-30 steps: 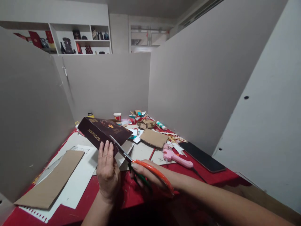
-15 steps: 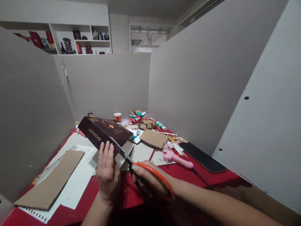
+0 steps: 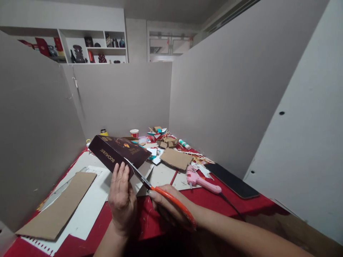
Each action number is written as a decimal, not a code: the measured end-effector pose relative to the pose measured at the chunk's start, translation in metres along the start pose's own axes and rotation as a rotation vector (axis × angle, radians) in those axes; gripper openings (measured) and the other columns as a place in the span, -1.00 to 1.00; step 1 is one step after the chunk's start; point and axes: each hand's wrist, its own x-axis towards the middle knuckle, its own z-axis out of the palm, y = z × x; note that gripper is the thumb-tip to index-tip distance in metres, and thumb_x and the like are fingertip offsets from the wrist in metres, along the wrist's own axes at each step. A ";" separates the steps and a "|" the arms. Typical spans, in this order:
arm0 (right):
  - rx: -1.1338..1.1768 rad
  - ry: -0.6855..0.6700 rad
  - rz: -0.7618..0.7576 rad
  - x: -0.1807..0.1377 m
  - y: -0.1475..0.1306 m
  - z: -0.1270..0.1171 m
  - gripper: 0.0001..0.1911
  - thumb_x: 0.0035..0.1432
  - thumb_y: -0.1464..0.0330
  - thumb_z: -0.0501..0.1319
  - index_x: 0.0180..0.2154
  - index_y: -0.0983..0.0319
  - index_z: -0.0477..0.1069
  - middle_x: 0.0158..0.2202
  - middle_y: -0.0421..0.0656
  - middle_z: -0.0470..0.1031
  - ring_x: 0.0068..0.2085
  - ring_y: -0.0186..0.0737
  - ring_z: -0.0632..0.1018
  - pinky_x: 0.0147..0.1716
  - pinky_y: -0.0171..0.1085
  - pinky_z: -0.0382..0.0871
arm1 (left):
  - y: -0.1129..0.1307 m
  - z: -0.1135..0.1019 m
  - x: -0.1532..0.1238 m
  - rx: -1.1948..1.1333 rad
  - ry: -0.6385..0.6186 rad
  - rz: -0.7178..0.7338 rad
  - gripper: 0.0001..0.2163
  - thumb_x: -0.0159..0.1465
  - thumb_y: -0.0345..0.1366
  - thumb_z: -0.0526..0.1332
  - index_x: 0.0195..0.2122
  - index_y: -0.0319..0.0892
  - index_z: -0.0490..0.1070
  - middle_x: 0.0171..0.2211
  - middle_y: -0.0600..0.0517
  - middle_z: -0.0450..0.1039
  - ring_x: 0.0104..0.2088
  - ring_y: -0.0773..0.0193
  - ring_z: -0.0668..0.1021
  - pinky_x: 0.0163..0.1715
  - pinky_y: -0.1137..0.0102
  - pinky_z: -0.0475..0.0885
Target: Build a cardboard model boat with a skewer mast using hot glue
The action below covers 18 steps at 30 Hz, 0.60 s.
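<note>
A dark brown cardboard box [image 3: 120,148] with gold lettering is held tilted above the table in front of me. My left hand [image 3: 122,194] grips its near lower edge, fingers lying on the lettered side and the thumb hidden. In my right hand [image 3: 167,203] are orange-handled scissors [image 3: 174,201], the fingers wrapped in the handles. Their blades point up and left and lie at the box's edge, just right of my left fingertips. The blades look nearly closed on the cardboard. A pale flap [image 3: 146,175] hangs below the box.
A brown cardboard strip [image 3: 60,207] lies on white paper [image 3: 92,210] at left. Toward the right are a cardboard piece [image 3: 177,159], a pink glue gun [image 3: 202,180] and a black phone-like slab [image 3: 233,180]. Behind stand a paper cup [image 3: 134,133] and scraps. Grey panels [image 3: 123,96] enclose the table.
The scissors' handles have drawn closer together, and the blades are more closed at the box edge. The box and my left hand have barely moved; the view has shifted slightly.
</note>
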 end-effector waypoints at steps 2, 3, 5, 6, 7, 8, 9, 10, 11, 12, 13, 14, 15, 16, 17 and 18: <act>-0.042 -0.029 0.003 0.000 -0.003 -0.004 -0.35 0.16 -0.20 -0.03 -0.44 0.27 0.32 -0.74 -0.30 0.22 -0.73 -0.44 0.25 -0.74 -0.46 0.15 | 0.000 -0.001 -0.001 -0.005 -0.003 0.008 -0.43 0.21 -0.66 0.04 0.25 -0.21 0.20 0.15 -0.21 0.38 0.27 0.03 0.28 0.18 0.04 0.29; -0.058 -0.044 -0.002 0.001 -0.005 -0.005 -0.34 0.17 -0.20 -0.06 -0.42 0.28 0.33 -0.72 -0.28 0.25 -0.72 -0.44 0.27 -0.72 -0.45 0.20 | 0.001 -0.001 -0.002 -0.011 -0.004 0.022 -0.43 0.20 -0.66 0.05 0.25 -0.21 0.20 0.14 -0.21 0.39 0.26 0.03 0.28 0.17 0.04 0.30; -0.072 -0.054 -0.018 0.002 -0.009 -0.006 -0.32 0.18 -0.20 -0.09 -0.42 0.28 0.35 -0.68 -0.24 0.30 -0.69 -0.41 0.33 -0.66 -0.42 0.28 | 0.002 -0.001 -0.004 -0.030 -0.015 0.060 -0.42 0.19 -0.66 0.06 0.25 -0.22 0.19 0.13 -0.23 0.40 0.26 0.00 0.29 0.15 0.03 0.32; -0.078 -0.049 -0.023 0.003 -0.011 -0.006 -0.31 0.19 -0.19 -0.10 -0.43 0.29 0.35 -0.67 -0.23 0.31 -0.68 -0.40 0.34 -0.65 -0.41 0.29 | 0.002 -0.002 -0.004 -0.040 -0.019 0.073 -0.41 0.19 -0.66 0.06 0.26 -0.23 0.18 0.12 -0.24 0.39 0.25 -0.01 0.29 0.15 0.02 0.32; -0.082 -0.043 -0.024 0.004 -0.013 -0.006 -0.32 0.20 -0.18 -0.10 -0.44 0.29 0.35 -0.67 -0.23 0.31 -0.68 -0.40 0.35 -0.65 -0.41 0.28 | 0.003 -0.002 -0.005 -0.048 -0.021 0.080 -0.41 0.18 -0.66 0.05 0.26 -0.24 0.18 0.12 -0.25 0.39 0.26 -0.02 0.28 0.14 0.01 0.32; -0.079 -0.038 -0.020 0.004 -0.013 -0.005 -0.33 0.20 -0.18 -0.09 -0.44 0.28 0.35 -0.69 -0.24 0.30 -0.69 -0.39 0.34 -0.67 -0.41 0.26 | 0.003 -0.002 -0.005 -0.054 -0.025 0.081 -0.41 0.18 -0.67 0.05 0.26 -0.25 0.17 0.13 -0.26 0.38 0.26 -0.03 0.28 0.15 0.00 0.31; -0.068 -0.033 -0.014 0.005 -0.014 -0.004 -0.34 0.20 -0.17 -0.08 -0.45 0.28 0.35 -0.70 -0.26 0.28 -0.71 -0.40 0.32 -0.69 -0.41 0.24 | 0.004 -0.002 -0.006 -0.057 -0.027 0.078 -0.41 0.17 -0.67 0.04 0.26 -0.26 0.17 0.14 -0.27 0.37 0.26 -0.04 0.27 0.15 0.00 0.31; -0.054 -0.030 -0.010 0.006 -0.013 -0.003 -0.34 0.19 -0.18 -0.08 -0.45 0.28 0.34 -0.72 -0.27 0.26 -0.73 -0.40 0.30 -0.71 -0.42 0.22 | 0.004 -0.002 -0.006 -0.059 -0.025 0.076 -0.40 0.17 -0.67 0.04 0.26 -0.26 0.17 0.14 -0.27 0.37 0.26 -0.04 0.27 0.15 -0.01 0.31; -0.041 -0.028 -0.010 0.006 -0.012 -0.002 -0.33 0.18 -0.19 -0.07 -0.46 0.27 0.33 -0.74 -0.28 0.24 -0.74 -0.41 0.28 -0.73 -0.42 0.20 | 0.004 -0.002 -0.006 -0.059 -0.023 0.076 -0.40 0.17 -0.67 0.04 0.26 -0.26 0.17 0.14 -0.27 0.37 0.26 -0.04 0.27 0.15 -0.01 0.30; -0.031 -0.028 -0.014 0.007 -0.010 -0.001 -0.33 0.16 -0.20 -0.06 -0.47 0.27 0.33 -0.76 -0.30 0.23 -0.75 -0.42 0.27 -0.74 -0.43 0.19 | 0.003 -0.002 -0.006 -0.059 -0.022 0.077 -0.41 0.17 -0.68 0.04 0.25 -0.26 0.18 0.14 -0.26 0.37 0.26 -0.04 0.28 0.15 0.00 0.30; -0.029 -0.026 -0.017 0.007 -0.009 -0.001 -0.33 0.15 -0.21 -0.06 -0.48 0.26 0.32 -0.78 -0.31 0.21 -0.76 -0.42 0.26 -0.75 -0.44 0.17 | 0.003 -0.002 -0.006 -0.060 -0.022 0.077 -0.41 0.17 -0.68 0.04 0.25 -0.27 0.18 0.14 -0.26 0.37 0.26 -0.03 0.28 0.15 0.00 0.30; -0.036 -0.022 -0.020 0.007 -0.007 -0.001 -0.33 0.14 -0.22 -0.05 -0.49 0.26 0.31 -0.78 -0.31 0.20 -0.77 -0.43 0.25 -0.76 -0.45 0.15 | 0.003 -0.003 -0.006 -0.062 -0.019 0.075 -0.41 0.16 -0.68 0.04 0.24 -0.27 0.19 0.14 -0.26 0.37 0.26 -0.03 0.28 0.15 0.01 0.31; -0.046 -0.015 -0.021 0.008 -0.007 -0.001 -0.33 0.14 -0.22 -0.05 -0.50 0.26 0.30 -0.78 -0.32 0.20 -0.77 -0.44 0.25 -0.77 -0.45 0.13 | 0.002 -0.004 -0.006 -0.066 -0.017 0.073 -0.41 0.16 -0.69 0.04 0.24 -0.27 0.20 0.14 -0.26 0.37 0.26 -0.03 0.28 0.15 0.01 0.31; -0.056 -0.013 -0.023 0.008 -0.007 -0.002 -0.34 0.14 -0.21 -0.04 -0.50 0.26 0.29 -0.78 -0.32 0.20 -0.77 -0.45 0.25 -0.78 -0.46 0.11 | 0.001 -0.004 -0.007 -0.070 -0.014 0.072 -0.42 0.16 -0.69 0.04 0.23 -0.28 0.21 0.13 -0.26 0.37 0.25 -0.03 0.29 0.15 0.01 0.31; -0.067 -0.010 -0.026 0.009 -0.007 -0.003 -0.35 0.14 -0.21 -0.03 -0.51 0.26 0.29 -0.78 -0.32 0.20 -0.77 -0.46 0.24 -0.78 -0.47 0.09 | 0.000 -0.005 -0.007 -0.076 -0.012 0.071 -0.42 0.16 -0.69 0.04 0.22 -0.29 0.22 0.13 -0.27 0.37 0.25 -0.03 0.29 0.15 0.01 0.30; -0.081 -0.009 -0.029 0.010 -0.008 -0.005 -0.35 0.15 -0.19 -0.02 -0.51 0.26 0.29 -0.77 -0.32 0.20 -0.77 -0.47 0.24 -0.79 -0.48 0.08 | -0.001 -0.007 -0.008 -0.083 -0.009 0.070 -0.43 0.15 -0.69 0.04 0.21 -0.30 0.23 0.12 -0.27 0.38 0.24 -0.04 0.30 0.15 0.00 0.30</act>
